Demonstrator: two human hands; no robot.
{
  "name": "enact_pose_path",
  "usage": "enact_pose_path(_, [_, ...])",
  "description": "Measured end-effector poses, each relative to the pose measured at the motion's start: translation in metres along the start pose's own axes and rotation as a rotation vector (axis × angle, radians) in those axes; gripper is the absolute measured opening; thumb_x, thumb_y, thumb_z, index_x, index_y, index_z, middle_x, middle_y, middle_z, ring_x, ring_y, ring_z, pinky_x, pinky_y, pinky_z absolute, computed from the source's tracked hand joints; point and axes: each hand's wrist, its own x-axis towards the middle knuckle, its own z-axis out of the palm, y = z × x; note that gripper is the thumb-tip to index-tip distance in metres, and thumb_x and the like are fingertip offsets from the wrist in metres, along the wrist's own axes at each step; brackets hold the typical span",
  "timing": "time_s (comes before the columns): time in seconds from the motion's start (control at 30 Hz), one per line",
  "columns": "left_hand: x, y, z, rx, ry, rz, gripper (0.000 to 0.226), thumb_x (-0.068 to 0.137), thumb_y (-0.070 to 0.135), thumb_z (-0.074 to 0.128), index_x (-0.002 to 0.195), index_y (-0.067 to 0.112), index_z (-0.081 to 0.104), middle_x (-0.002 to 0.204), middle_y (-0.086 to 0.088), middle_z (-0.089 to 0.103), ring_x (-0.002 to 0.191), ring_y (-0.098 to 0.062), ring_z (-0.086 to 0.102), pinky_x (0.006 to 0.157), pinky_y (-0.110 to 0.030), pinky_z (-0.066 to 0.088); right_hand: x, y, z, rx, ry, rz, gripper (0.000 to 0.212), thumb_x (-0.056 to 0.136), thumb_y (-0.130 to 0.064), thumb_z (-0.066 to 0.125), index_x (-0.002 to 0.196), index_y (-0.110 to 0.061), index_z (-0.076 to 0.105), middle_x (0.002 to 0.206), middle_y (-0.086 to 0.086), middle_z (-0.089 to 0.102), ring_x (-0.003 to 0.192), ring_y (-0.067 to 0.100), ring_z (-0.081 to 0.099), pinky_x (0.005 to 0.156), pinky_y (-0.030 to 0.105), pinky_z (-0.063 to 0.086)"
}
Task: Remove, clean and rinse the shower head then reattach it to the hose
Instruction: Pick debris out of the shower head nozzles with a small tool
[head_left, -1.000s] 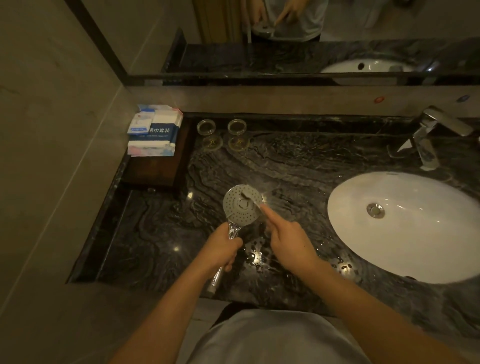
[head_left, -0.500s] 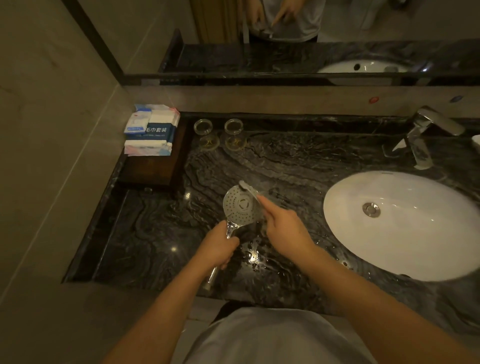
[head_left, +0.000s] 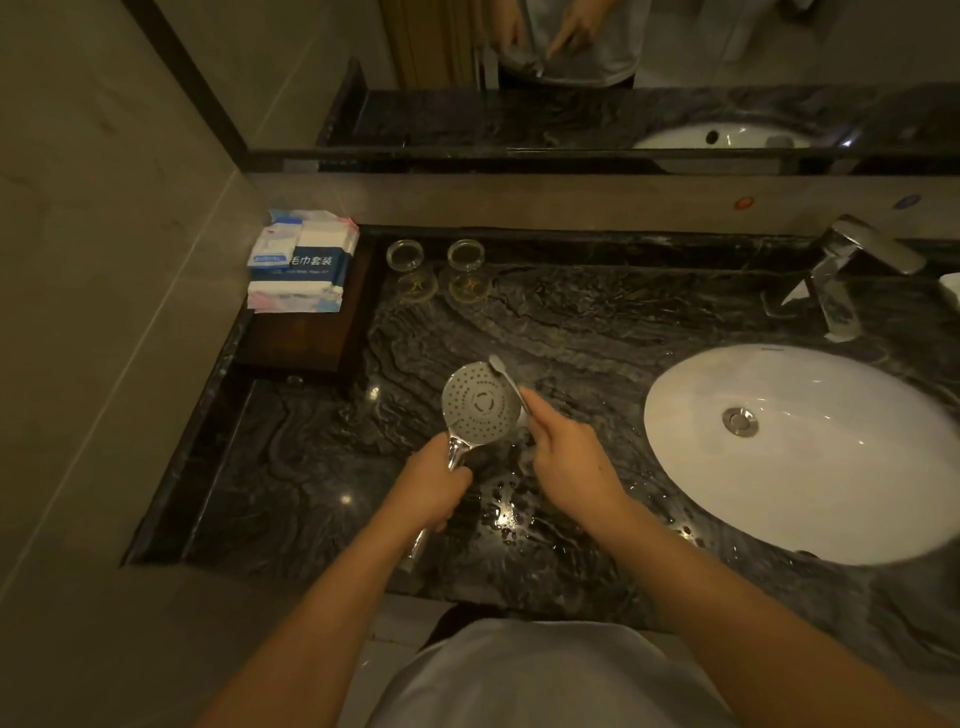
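Head view: dark marble counter (head_left: 597, 332), white sink (head_left: 831, 493), wall mirror (head_left: 571, 114).

dark marble counter (head_left: 597, 332): wooden tray (head_left: 306, 340) with towel packs (head_left: 304, 260), two glasses (head_left: 436, 255), faucet (head_left: 852, 270), inset sink (head_left: 831, 467).

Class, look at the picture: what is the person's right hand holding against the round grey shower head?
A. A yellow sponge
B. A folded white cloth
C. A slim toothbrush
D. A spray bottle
C: the right hand grips a slim grey toothbrush whose head lies at the upper rim of the round grey shower head, which the left hand holds by its chrome handle.
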Motion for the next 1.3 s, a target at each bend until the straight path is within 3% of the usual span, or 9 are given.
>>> enact_pose_path(0.1, [0.001, 0.003, 0.000, -0.149, -0.025, -0.050, 0.021, 0.093, 0.003, 0.049, 0.109, 0.016, 0.052, 0.065, -0.006, 0.048, 0.040, -0.011, 0.041, 0.039, -0.025, 0.035, -0.008, 0.000, 0.005, -0.018, -0.035, 0.005, 0.051, 0.105, -0.018, 0.040, 0.151, -0.039, 0.036, 0.090, -0.003, 0.068, 0.067, 0.009, 0.058, 0.069, 0.035, 0.054])
enact_pose_path(0.2, [0.002, 0.006, -0.006, -0.277, -0.041, -0.107, 0.015, 0.094, 0.002, 0.048, 0.096, 0.016, 0.048, 0.064, -0.005, 0.044, 0.042, -0.011, 0.037, 0.041, -0.025, 0.032, -0.031, 0.004, 0.015, -0.026, -0.076, 0.033, 0.056, 0.104, -0.014, 0.041, 0.152, -0.040, 0.031, 0.090, 0.009, 0.072, 0.052, 0.006, 0.051, 0.062, 0.036, 0.055])
enact_pose_path(0.33, [-0.002, 0.009, -0.002, -0.249, -0.065, -0.099, 0.018, 0.092, 0.000, 0.047, 0.095, 0.018, 0.047, 0.061, -0.003, 0.042, 0.041, -0.012, 0.036, 0.040, -0.024, 0.031, -0.011, -0.009, 0.016, -0.056, -0.049, -0.012, 0.055, 0.104, -0.017, 0.040, 0.153, -0.040, 0.029, 0.070, 0.002, 0.062, 0.056, 0.017, 0.057, 0.062, 0.043, 0.054])
enact_pose_path(0.47, [-0.002, 0.012, 0.000, -0.264, -0.059, -0.086, 0.017, 0.092, 0.000, 0.047, 0.100, 0.015, 0.050, 0.061, -0.003, 0.043, 0.039, -0.012, 0.037, 0.039, -0.024, 0.031, 0.001, -0.018, 0.014, -0.187, -0.047, -0.040, 0.063, 0.102, -0.013, 0.041, 0.154, -0.042, 0.022, 0.070, 0.006, 0.061, 0.059, 0.024, 0.058, 0.059, 0.042, 0.052])
enact_pose_path(0.6, [0.003, 0.012, -0.008, -0.305, -0.041, -0.099, 0.014, 0.093, 0.002, 0.048, 0.096, 0.016, 0.050, 0.062, -0.004, 0.045, 0.039, -0.010, 0.038, 0.040, -0.024, 0.032, -0.032, -0.002, 0.031, -0.257, -0.148, -0.049, 0.075, 0.099, -0.012, 0.043, 0.154, -0.049, 0.008, 0.064, 0.009, 0.061, 0.053, 0.025, 0.057, 0.058, 0.047, 0.054])
enact_pose_path(0.8, [0.000, 0.009, 0.003, -0.202, -0.024, -0.065, 0.018, 0.092, 0.004, 0.048, 0.107, 0.013, 0.053, 0.066, -0.004, 0.048, 0.040, -0.012, 0.041, 0.039, -0.023, 0.035, -0.001, -0.016, 0.027, -0.320, -0.067, -0.061, 0.072, 0.098, -0.011, 0.043, 0.155, -0.044, 0.012, 0.071, 0.013, 0.062, 0.060, 0.031, 0.058, 0.063, 0.048, 0.053])
enact_pose_path(0.97, [0.007, 0.014, -0.008, -0.292, -0.018, -0.112, 0.013, 0.094, 0.003, 0.048, 0.098, 0.016, 0.049, 0.063, -0.004, 0.045, 0.039, -0.011, 0.039, 0.040, -0.023, 0.033, -0.017, -0.005, 0.024, -0.377, -0.113, -0.062, 0.081, 0.097, -0.011, 0.044, 0.155, -0.048, 0.001, 0.065, 0.008, 0.058, 0.056, 0.026, 0.055, 0.059, 0.043, 0.052])
enact_pose_path(1.07, [0.006, 0.006, -0.009, -0.252, -0.010, -0.122, 0.013, 0.094, 0.002, 0.048, 0.102, 0.013, 0.049, 0.062, -0.005, 0.046, 0.038, -0.011, 0.038, 0.040, -0.023, 0.032, -0.025, 0.008, 0.026, -0.356, -0.144, -0.052, 0.080, 0.097, -0.012, 0.044, 0.155, -0.048, 0.002, 0.069, 0.012, 0.062, 0.060, 0.030, 0.059, 0.064, 0.046, 0.054])
enact_pose_path(1.3, [0.003, 0.002, -0.005, -0.275, -0.083, -0.140, 0.013, 0.094, 0.003, 0.049, 0.094, 0.016, 0.048, 0.061, -0.002, 0.044, 0.041, -0.011, 0.037, 0.039, -0.023, 0.031, 0.007, 0.000, 0.024, -0.341, -0.080, -0.074, 0.077, 0.098, -0.011, 0.042, 0.154, -0.049, 0.004, 0.061, 0.007, 0.056, 0.052, 0.025, 0.055, 0.056, 0.043, 0.052])
